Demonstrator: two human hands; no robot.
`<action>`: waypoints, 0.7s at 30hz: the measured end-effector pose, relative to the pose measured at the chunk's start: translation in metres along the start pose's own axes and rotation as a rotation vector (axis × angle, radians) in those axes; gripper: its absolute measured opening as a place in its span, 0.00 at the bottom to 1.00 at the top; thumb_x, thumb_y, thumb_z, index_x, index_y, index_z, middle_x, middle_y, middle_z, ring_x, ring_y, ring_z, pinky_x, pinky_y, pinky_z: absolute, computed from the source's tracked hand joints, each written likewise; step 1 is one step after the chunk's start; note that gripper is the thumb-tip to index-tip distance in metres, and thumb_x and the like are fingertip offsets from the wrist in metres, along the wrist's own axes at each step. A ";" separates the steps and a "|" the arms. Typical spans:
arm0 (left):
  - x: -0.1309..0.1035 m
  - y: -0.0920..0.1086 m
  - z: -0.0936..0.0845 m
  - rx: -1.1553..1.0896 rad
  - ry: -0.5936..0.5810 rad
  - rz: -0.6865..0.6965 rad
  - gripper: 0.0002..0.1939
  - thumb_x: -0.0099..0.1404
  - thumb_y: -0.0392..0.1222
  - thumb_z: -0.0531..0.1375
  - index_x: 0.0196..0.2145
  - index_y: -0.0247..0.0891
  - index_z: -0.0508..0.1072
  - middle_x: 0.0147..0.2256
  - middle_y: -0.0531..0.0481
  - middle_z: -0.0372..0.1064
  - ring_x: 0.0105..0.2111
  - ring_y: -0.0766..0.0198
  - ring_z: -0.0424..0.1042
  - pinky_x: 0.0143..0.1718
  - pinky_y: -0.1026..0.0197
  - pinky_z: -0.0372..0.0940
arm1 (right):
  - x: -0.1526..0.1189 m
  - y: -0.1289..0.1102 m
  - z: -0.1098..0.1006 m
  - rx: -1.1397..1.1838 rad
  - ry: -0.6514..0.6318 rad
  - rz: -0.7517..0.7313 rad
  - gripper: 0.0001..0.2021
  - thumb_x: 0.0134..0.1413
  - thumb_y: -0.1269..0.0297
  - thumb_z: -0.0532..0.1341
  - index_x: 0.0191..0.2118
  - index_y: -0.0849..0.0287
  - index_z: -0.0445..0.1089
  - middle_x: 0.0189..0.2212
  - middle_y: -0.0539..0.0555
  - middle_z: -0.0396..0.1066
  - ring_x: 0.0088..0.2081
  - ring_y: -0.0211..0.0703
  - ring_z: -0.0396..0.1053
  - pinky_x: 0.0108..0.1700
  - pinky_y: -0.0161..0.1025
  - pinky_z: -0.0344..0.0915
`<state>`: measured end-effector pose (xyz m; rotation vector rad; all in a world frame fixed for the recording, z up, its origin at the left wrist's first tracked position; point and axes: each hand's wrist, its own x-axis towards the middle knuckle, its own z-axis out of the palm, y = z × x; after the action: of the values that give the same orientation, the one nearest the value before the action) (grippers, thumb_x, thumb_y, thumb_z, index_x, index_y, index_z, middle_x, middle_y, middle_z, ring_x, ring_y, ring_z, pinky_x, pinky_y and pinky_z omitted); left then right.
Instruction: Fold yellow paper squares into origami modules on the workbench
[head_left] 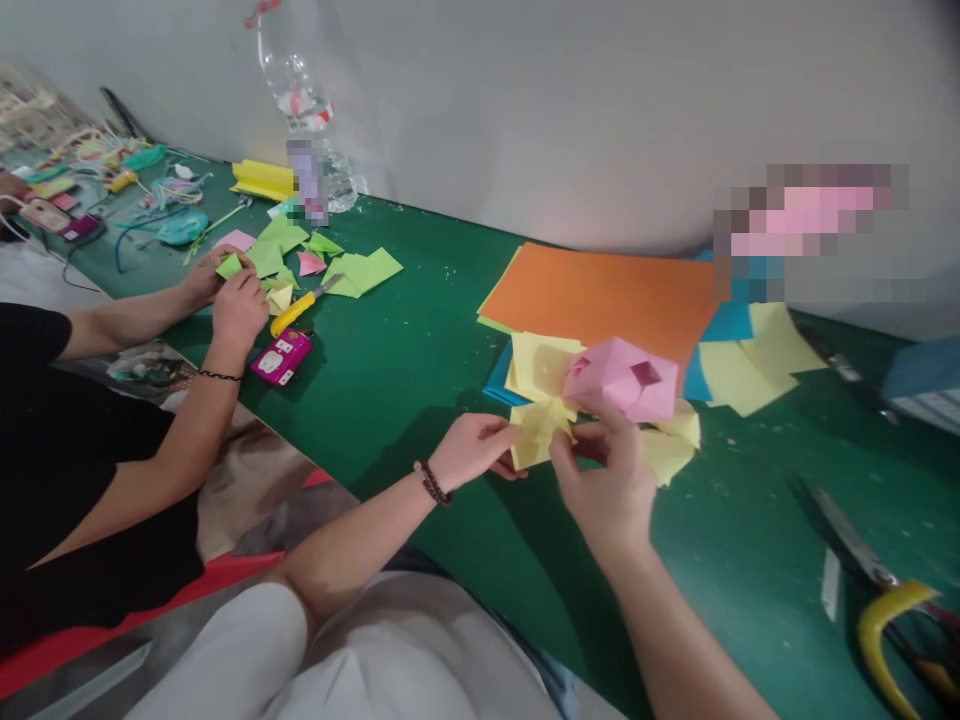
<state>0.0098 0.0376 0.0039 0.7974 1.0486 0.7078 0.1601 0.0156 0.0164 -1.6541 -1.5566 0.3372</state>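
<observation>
Between my two hands is a piece of yellow paper (pixel 534 436), held up over the green table (pixel 420 340). My left hand (pixel 480 445) pinches its left edge between thumb and fingers. At its right side, my right hand (pixel 611 470) grips the paper with thumb and fingertips. Just behind my right hand sits a folded pink paper shape (pixel 619 380) with dark openings. A square yellow sheet (pixel 541 365) lies behind the held piece, over some blue paper (pixel 498 382). More folded yellow paper (pixel 671 445) shows to the right of my right hand.
Orange sheets (pixel 600 300) lie at the back, with yellow sheets (pixel 757 365) to their right. Scissors (pixel 877 590) with yellow handles rest at the right. At the left, a co-worker's hands (pixel 240 300) fold green paper near a yellow cutter knife (pixel 294 313) and a magenta box (pixel 283 357).
</observation>
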 end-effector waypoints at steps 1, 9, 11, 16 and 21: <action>0.000 0.000 0.000 0.001 -0.003 -0.002 0.16 0.60 0.50 0.62 0.28 0.30 0.71 0.23 0.47 0.72 0.23 0.62 0.76 0.23 0.66 0.70 | 0.000 0.001 0.000 0.017 -0.009 0.012 0.18 0.52 0.60 0.60 0.49 0.56 0.66 0.27 0.49 0.70 0.26 0.40 0.71 0.31 0.38 0.69; 0.000 0.001 -0.003 0.000 0.081 0.167 0.15 0.59 0.49 0.62 0.33 0.30 0.74 0.31 0.47 0.72 0.28 0.66 0.74 0.25 0.67 0.73 | 0.006 0.006 0.002 0.247 -0.132 0.240 0.21 0.48 0.57 0.62 0.49 0.55 0.68 0.26 0.47 0.67 0.25 0.38 0.68 0.31 0.39 0.69; 0.001 -0.001 -0.003 0.015 0.093 0.179 0.16 0.60 0.48 0.61 0.28 0.30 0.73 0.29 0.48 0.71 0.26 0.67 0.73 0.25 0.66 0.73 | 0.008 0.007 0.002 0.273 -0.170 0.287 0.22 0.47 0.56 0.63 0.49 0.56 0.68 0.26 0.47 0.66 0.25 0.38 0.68 0.31 0.39 0.69; 0.002 -0.004 -0.003 -0.006 0.094 0.174 0.13 0.59 0.45 0.60 0.28 0.30 0.73 0.29 0.47 0.72 0.27 0.66 0.73 0.26 0.65 0.74 | 0.008 0.008 0.004 0.329 -0.223 0.340 0.19 0.46 0.55 0.63 0.45 0.56 0.70 0.26 0.49 0.69 0.25 0.39 0.69 0.30 0.40 0.69; -0.001 0.000 -0.001 0.010 0.111 0.173 0.10 0.60 0.42 0.58 0.28 0.31 0.73 0.27 0.49 0.72 0.27 0.65 0.73 0.27 0.65 0.72 | 0.008 0.010 0.007 0.453 -0.269 0.391 0.18 0.45 0.55 0.64 0.42 0.58 0.68 0.30 0.53 0.73 0.26 0.40 0.70 0.27 0.39 0.71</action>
<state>0.0087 0.0370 0.0043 0.8729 1.0924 0.9028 0.1640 0.0264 0.0079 -1.5785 -1.2081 1.0744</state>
